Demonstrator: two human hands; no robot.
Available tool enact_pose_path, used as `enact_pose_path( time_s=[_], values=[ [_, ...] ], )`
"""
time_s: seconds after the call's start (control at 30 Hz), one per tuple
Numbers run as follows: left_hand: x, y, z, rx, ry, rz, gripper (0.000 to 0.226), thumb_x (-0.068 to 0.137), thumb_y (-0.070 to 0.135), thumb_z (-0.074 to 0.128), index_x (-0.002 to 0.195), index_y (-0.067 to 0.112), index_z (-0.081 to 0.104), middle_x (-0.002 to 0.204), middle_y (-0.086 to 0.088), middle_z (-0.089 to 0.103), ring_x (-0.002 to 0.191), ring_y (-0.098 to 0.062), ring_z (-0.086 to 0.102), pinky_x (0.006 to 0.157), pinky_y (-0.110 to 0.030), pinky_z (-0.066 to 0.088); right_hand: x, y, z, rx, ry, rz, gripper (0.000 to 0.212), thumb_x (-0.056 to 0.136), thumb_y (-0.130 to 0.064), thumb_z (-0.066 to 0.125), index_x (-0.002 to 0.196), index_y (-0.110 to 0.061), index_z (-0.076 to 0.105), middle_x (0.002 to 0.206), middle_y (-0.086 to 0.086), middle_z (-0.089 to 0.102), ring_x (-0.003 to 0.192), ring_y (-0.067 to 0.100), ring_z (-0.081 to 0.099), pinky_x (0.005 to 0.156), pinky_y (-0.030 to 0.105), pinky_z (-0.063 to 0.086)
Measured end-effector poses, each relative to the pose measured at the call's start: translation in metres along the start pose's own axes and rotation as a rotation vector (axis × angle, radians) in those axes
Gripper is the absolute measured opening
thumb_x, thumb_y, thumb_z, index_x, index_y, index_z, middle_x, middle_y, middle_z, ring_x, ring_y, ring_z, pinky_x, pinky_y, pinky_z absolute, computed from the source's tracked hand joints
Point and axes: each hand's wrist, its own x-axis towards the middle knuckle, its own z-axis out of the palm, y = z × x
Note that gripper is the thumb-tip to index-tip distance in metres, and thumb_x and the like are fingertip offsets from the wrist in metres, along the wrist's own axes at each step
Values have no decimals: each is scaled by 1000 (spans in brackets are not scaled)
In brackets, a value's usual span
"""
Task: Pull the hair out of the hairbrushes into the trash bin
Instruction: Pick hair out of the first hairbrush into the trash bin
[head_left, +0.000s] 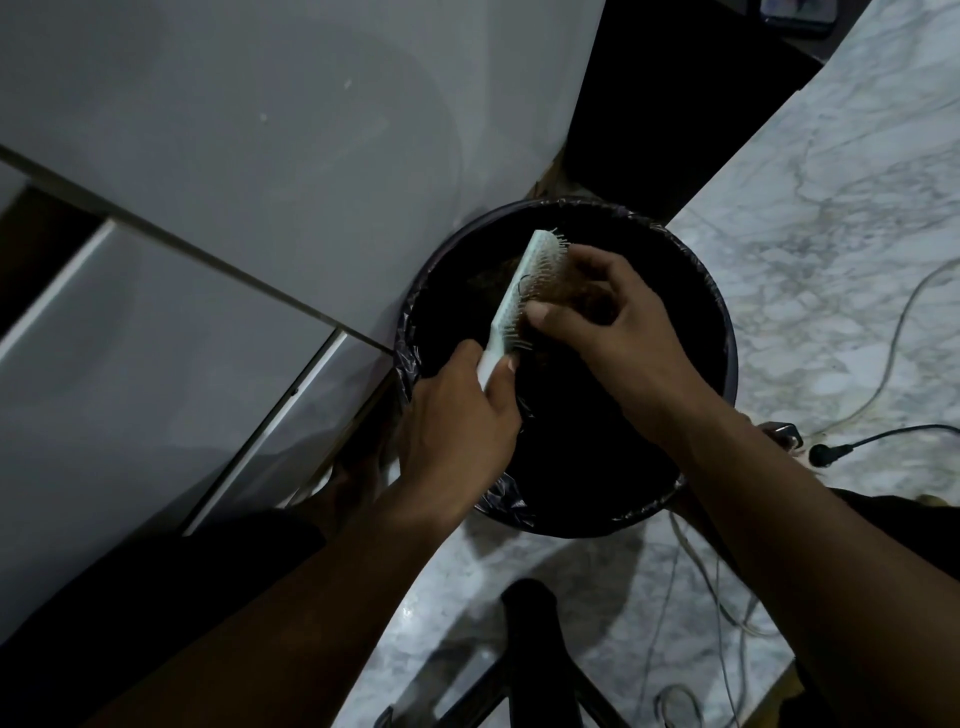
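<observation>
A pale green hairbrush (524, 283) is held tilted over a round black trash bin (719, 317) lined with a dark bag. My left hand (460, 421) grips the brush by its handle at the bin's left rim. My right hand (602, 312) pinches a clump of brown hair (563, 288) that sits in the bristles on the brush's right side. The thumb presses against the bristles near the middle of the brush head. The bin's inside is too dark to see what lies in it.
White cabinet fronts (234, 156) stand to the left of the bin. The floor is grey marble (831, 208). Cables and a black plug (826, 453) lie on it to the right. A dark stool or stand (535, 649) is below the bin, near my legs.
</observation>
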Motion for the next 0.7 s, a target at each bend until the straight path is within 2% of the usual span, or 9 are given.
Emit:
enact_pose_path(
  time_s=[0.07, 0.2, 0.3, 0.4, 0.47, 0.53, 0.6, 0.7],
  values=[
    [-2, 1, -1, 6, 3, 11, 29, 102, 49, 45, 86, 25, 46, 69, 5, 58, 60, -14, 53, 49, -31, 31, 0, 3, 3, -48, 43, -70, 61, 78, -23, 86, 133, -19, 61, 120, -6, 70, 108, 3, 69, 92, 20, 56],
    [-6, 3, 0, 7, -19, 42, 29, 102, 51, 44, 86, 26, 45, 68, 6, 58, 61, -15, 54, 53, -32, 33, 5, 9, 0, -63, 153, -83, 22, 77, -16, 87, 97, -12, 78, 92, 2, 79, 88, 15, 77, 86, 42, 62],
    [-3, 1, 1, 4, -25, 30, 31, 101, 52, 44, 84, 26, 45, 68, 5, 58, 63, -20, 57, 55, -33, 35, 6, 11, 1, -53, 178, -82, 6, 82, -12, 82, 83, -15, 78, 86, 4, 80, 85, 17, 78, 84, 39, 63],
    [2, 0, 1, -4, -6, -9, 35, 101, 54, 43, 81, 25, 43, 66, 6, 55, 59, -13, 52, 50, -30, 29, 8, 8, 0, 27, 228, 1, 6, 88, -8, 75, 84, -9, 70, 86, 6, 76, 82, 16, 75, 77, 30, 61],
    [3, -1, 2, 0, 1, -22, 37, 101, 54, 42, 79, 25, 42, 66, 6, 54, 59, -12, 51, 49, -30, 27, 9, 7, 0, 91, 257, 73, 15, 92, -4, 69, 81, -13, 63, 81, 4, 71, 75, 14, 71, 71, 28, 60],
    [3, -2, 2, -4, -3, -25, 36, 101, 53, 43, 79, 25, 43, 65, 6, 54, 58, -11, 50, 49, -30, 27, 9, 4, 1, 156, 259, 128, 18, 93, 1, 63, 85, -15, 62, 84, 5, 70, 75, 14, 69, 68, 28, 58],
    [2, -3, 2, -10, -4, -25, 36, 101, 53, 45, 79, 24, 43, 64, 6, 54, 57, -10, 51, 49, -29, 28, 8, 3, 1, 208, 200, 130, 18, 93, 1, 60, 100, -15, 64, 98, 4, 72, 85, 14, 71, 76, 27, 58],
    [1, -1, 2, -24, -3, -11, 34, 101, 51, 45, 80, 25, 43, 65, 7, 55, 58, -10, 52, 49, -29, 28, 3, 1, 1, 209, 34, 71, 37, 90, -9, 72, 125, -17, 61, 115, -2, 71, 102, 7, 72, 86, 22, 58]
  ],
)
